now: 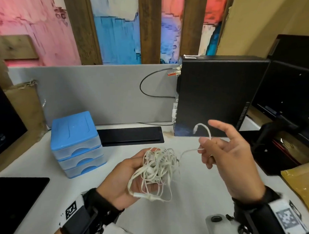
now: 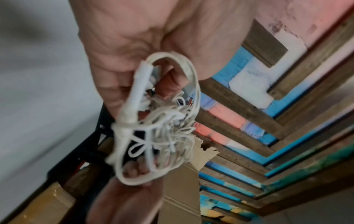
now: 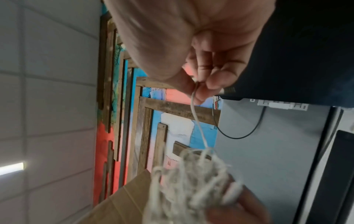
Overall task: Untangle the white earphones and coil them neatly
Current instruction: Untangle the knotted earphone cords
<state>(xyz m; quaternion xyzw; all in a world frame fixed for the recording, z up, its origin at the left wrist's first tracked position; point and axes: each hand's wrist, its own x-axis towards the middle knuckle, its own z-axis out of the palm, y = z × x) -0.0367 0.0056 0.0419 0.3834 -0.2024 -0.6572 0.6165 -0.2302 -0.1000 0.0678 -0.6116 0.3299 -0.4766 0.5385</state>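
The left hand [image 1: 129, 179] cradles the light, limp earphones [image 1: 156, 170]; the right hand [image 1: 231, 161] pinches one free end, the best place to pull.

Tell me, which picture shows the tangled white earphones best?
The head view. It shows the whole tangle of earphones resting in the left hand, with one strand pinched by the right hand. The left wrist view shows the tangle close up but blurred; the right wrist view shows mostly the strand, with the tangle blurred.

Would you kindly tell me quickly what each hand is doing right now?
Left hand: cradles the tangled white earphones in its palm, fingers curled under them.
Right hand: pinches one free strand leading from the tangle.
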